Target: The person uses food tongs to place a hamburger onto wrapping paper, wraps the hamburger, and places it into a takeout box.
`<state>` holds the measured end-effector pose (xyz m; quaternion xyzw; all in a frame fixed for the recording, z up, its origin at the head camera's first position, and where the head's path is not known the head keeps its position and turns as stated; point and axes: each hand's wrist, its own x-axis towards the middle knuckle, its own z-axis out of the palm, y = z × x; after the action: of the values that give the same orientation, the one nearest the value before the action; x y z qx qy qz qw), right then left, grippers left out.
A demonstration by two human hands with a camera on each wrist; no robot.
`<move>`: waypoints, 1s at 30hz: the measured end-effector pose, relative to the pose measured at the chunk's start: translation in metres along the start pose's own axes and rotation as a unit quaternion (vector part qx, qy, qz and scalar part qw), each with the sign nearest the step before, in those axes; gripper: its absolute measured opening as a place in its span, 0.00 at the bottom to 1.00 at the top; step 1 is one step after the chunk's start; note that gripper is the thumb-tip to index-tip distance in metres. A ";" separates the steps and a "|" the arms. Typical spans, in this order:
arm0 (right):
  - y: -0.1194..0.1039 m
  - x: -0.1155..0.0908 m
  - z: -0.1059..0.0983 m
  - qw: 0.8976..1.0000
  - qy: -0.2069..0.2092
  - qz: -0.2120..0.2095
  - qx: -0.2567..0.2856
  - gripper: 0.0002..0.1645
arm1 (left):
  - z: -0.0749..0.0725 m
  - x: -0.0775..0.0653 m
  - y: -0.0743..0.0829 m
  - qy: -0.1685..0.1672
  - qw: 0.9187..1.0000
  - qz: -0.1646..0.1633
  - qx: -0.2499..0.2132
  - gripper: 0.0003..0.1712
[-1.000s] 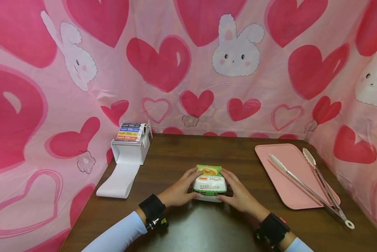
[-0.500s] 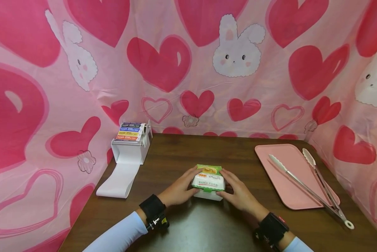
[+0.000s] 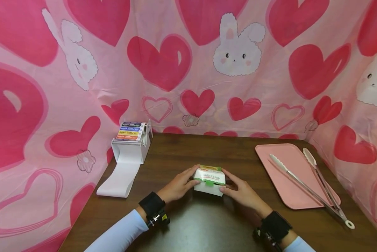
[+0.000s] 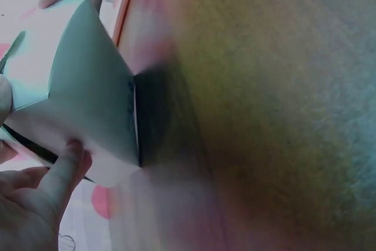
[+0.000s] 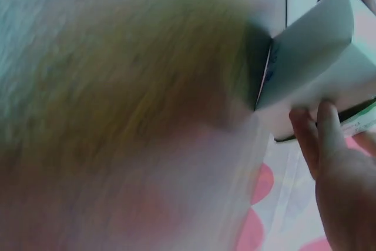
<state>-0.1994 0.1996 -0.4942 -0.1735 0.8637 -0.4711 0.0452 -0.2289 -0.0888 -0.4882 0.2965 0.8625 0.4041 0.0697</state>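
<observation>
Both hands hold a small white and green burger box [image 3: 209, 179] over the middle of the table. A burger picture and printed lettering show on its lid, and a green tab hangs at its front. My left hand [image 3: 181, 184] grips the left side, thumb near the front corner. On the right side, my right hand [image 3: 244, 190] holds it the same way. The box is tilted, its plain front turned toward me. Its white underside [image 4: 97, 77] faces the left wrist camera, and my right wrist view also shows the box [image 5: 320, 51] from below. Its contents are hidden.
At the right lies a pink tray [image 3: 276, 154] with long metal tongs [image 3: 305, 185] across it, their handle end past its edge. A label dispenser [image 3: 130, 140] stands at the back left, a white strip [image 3: 120, 180] trailing forward. A heart-patterned curtain [image 3: 176, 70] borders the table.
The box has tipped so that its front shows more and its burger picture less. Both thumbs have moved up a little with it. The tray, tongs and dispenser are unchanged.
</observation>
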 end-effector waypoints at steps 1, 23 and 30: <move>0.000 0.000 -0.001 1.000 -0.006 0.008 0.009 0.44 | -0.001 0.000 0.000 -0.004 1.000 -0.002 0.000 0.40; -0.006 0.004 0.003 0.999 0.007 0.018 0.026 0.42 | -0.001 -0.001 0.004 -0.019 1.000 0.000 0.017 0.41; -0.007 0.002 0.000 0.998 0.040 0.036 -0.028 0.39 | -0.002 -0.001 0.004 -0.015 1.000 -0.013 0.020 0.43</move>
<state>-0.1995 0.1953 -0.4880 -0.1245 0.8832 -0.4516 0.0222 -0.2264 -0.0885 -0.4843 0.2929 0.8729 0.3816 0.0815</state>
